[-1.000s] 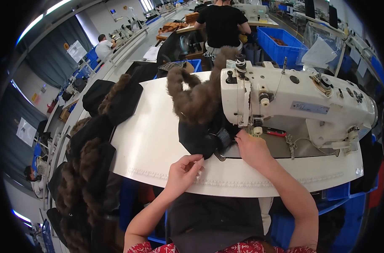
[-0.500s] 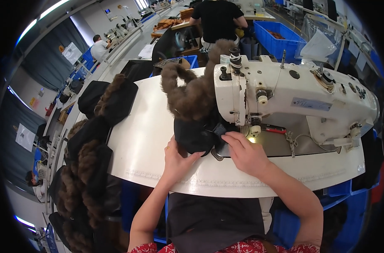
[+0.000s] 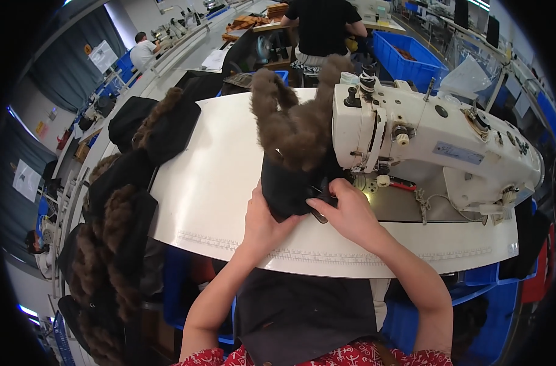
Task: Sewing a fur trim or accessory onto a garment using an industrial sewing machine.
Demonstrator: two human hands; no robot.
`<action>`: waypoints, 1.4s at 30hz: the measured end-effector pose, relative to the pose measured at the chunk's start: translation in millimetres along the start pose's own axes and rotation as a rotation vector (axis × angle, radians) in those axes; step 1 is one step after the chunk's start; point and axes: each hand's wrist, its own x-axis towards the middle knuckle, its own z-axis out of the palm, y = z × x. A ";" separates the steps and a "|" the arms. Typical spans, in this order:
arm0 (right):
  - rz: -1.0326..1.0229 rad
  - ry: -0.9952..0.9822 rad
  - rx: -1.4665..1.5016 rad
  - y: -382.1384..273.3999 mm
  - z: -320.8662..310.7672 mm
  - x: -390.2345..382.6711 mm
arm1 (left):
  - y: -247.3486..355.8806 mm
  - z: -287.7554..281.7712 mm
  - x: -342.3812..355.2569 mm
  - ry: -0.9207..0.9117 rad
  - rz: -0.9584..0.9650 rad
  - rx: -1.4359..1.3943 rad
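A black fabric piece (image 3: 281,189) with brown fur trim (image 3: 293,128) lies on the white sewing table (image 3: 211,177), left of the white sewing machine's head (image 3: 363,122). Along its lower left side, my left hand (image 3: 265,222) grips the fabric, fingertips partly hidden. My right hand (image 3: 345,210) pinches a small dark part (image 3: 322,190) on the fabric's right side, just below the presser area, which is lit and shows bare metal plate (image 3: 400,207). A red-handled tool (image 3: 400,183) and a knotted cord (image 3: 422,204) lie on that plate.
More black fur-trimmed pieces (image 3: 119,226) are heaped along the left side. Blue bins (image 3: 400,53) stand behind and below (image 3: 485,311) the table. A co-worker in black (image 3: 320,30) is ahead; another person (image 3: 143,55) works at far left. A hanging plastic bag (image 3: 467,73) is at upper right.
My left hand has moved up along the fabric's left side; my right hand has shifted onto the dark part with its thumb across it. The fur and fabric have turned slightly more upright.
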 end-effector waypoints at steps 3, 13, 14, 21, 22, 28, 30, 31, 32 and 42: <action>0.163 -0.128 0.140 -1.1 0.4 -6.0 | 4.1 9.7 1.6 0.071 -0.010 0.090; 0.112 0.067 1.004 -25.4 44.3 -68.0 | -3.2 85.2 22.8 0.401 -0.167 -0.495; 0.059 0.095 0.886 -28.4 50.0 -70.9 | -18.4 78.7 22.3 0.302 -0.181 -0.561; -0.131 0.377 0.117 -7.9 38.2 -58.8 | 35.1 26.5 -1.6 -0.042 -0.488 -0.974; -0.142 0.415 -0.028 -7.5 37.9 -57.6 | 42.2 26.7 -6.2 -0.044 -0.480 -1.074; -0.042 0.254 0.293 -19.8 68.0 -67.1 | 33.2 46.6 5.4 0.101 -0.441 -0.965; -0.076 0.300 0.351 -33.5 73.0 -65.9 | 23.0 39.5 15.2 0.142 -0.489 -0.937; -0.107 0.344 0.396 -33.2 73.3 -64.6 | 48.9 34.5 17.3 0.067 -0.694 -1.063; -0.073 0.314 0.414 -34.9 70.2 -68.5 | 50.3 34.6 18.2 0.017 -0.678 -1.121; -0.045 0.361 0.747 -31.3 85.0 -70.8 | 24.5 18.9 1.0 0.133 -0.472 -0.682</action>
